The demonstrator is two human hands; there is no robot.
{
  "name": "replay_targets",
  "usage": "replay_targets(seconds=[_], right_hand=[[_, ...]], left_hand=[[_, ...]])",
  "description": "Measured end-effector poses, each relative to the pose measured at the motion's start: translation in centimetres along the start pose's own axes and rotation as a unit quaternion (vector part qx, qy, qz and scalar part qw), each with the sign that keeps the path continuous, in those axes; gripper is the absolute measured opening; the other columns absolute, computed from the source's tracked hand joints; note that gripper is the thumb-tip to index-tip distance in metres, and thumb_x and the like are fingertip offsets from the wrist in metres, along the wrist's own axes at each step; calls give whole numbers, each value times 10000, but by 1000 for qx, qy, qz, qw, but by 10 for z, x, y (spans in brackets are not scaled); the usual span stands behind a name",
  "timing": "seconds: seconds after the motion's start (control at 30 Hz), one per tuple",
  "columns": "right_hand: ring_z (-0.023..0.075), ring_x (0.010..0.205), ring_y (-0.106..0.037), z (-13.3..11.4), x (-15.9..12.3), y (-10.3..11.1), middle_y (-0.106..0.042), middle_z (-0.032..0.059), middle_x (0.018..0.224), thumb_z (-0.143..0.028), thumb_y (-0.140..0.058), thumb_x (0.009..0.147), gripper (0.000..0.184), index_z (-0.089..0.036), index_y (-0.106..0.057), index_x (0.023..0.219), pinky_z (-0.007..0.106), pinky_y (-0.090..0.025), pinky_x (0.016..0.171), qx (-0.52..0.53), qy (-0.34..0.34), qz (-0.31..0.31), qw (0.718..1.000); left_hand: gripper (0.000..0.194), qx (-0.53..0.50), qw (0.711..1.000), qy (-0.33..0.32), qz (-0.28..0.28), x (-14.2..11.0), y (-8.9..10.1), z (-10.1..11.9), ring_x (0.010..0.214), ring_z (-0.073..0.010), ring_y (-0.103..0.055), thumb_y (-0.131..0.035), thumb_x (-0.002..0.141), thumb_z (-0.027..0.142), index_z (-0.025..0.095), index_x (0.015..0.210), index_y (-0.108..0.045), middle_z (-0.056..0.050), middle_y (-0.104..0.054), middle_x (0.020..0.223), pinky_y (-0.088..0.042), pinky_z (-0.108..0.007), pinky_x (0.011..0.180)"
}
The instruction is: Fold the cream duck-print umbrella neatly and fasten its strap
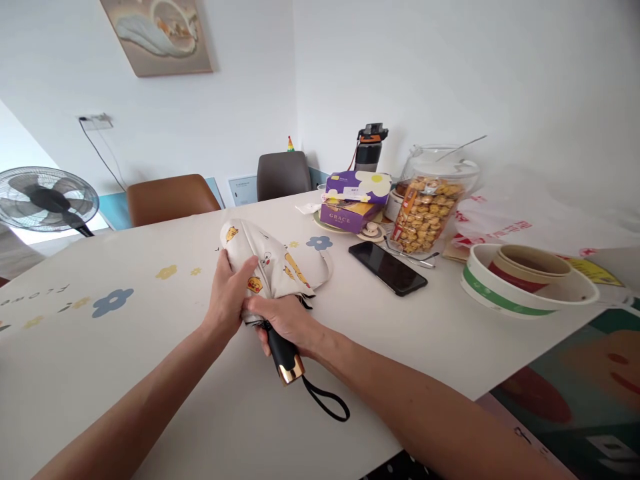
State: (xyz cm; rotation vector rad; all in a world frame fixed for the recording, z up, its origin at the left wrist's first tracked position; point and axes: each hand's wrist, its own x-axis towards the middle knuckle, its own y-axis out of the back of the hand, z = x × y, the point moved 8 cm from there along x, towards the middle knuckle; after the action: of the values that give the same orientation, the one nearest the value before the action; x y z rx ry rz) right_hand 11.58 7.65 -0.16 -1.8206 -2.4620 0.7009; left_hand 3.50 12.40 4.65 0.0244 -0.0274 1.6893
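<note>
A folded white umbrella (pixel 270 257) with yellow cartoon prints lies on the white table (pixel 150 360). My left hand (pixel 227 293) wraps around the canopy's middle, fingers closed on the fabric. My right hand (pixel 285 323) grips the lower end just above the black handle (pixel 283 357), which has a gold cap and a black wrist loop (pixel 325 400) trailing on the table.
A black phone (pixel 387 267) lies right of the umbrella. Behind it stand a purple box (pixel 353 200), a snack jar (pixel 430 203), a bottle (pixel 370 150) and a plastic bag (pixel 525 213). Tape rolls (pixel 527 277) sit at right. Two chairs (pixel 173 197) and a fan (pixel 47 197) stand beyond the table.
</note>
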Motion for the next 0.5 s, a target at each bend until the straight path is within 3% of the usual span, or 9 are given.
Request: replay_targets(seconds=[0.13, 0.27, 0.37, 0.5], right_hand=[[95, 364, -427, 3, -1, -1, -442, -52, 437, -305, -656, 649, 196, -173, -513, 677, 218, -418, 311, -23, -15, -14, 1000], [87, 366, -429, 5, -2, -2, -451, -55, 440, -365, -698, 619, 276, -173, -511, 685, 208, -423, 322, -41, -29, -35, 998], [86, 358, -436, 5, -3, -2, -460, -55, 438, -403, -702, 614, 313, -172, -509, 696, 196, -407, 316, -54, -22, -47, 997], [80, 351, -428, 1, -4, -8, -444, -72, 446, -399, -696, 627, 322, -179, -496, 749, 191, -406, 310, -47, 10, -64, 997]], left_hand=[[373, -66, 992, 105, -18, 8, -1, -17, 625, -227, -642, -695, 634, 346, 112, 914, -614, -93, -657, 741, -541, -329, 552], [402, -168, 964, 193, -71, 8, -8, -29, 650, -245, -653, -686, 642, 371, 127, 956, -625, -93, -669, 739, -557, -344, 593], [409, -236, 943, 200, -119, 5, -15, -25, 702, -252, -658, -645, 676, 422, 159, 987, -625, -85, -675, 768, -563, -353, 642], [411, -241, 947, 173, -121, 4, -13, -17, 753, -263, -656, -616, 695, 412, 167, 1026, -610, -79, -676, 797, -560, -366, 686]])
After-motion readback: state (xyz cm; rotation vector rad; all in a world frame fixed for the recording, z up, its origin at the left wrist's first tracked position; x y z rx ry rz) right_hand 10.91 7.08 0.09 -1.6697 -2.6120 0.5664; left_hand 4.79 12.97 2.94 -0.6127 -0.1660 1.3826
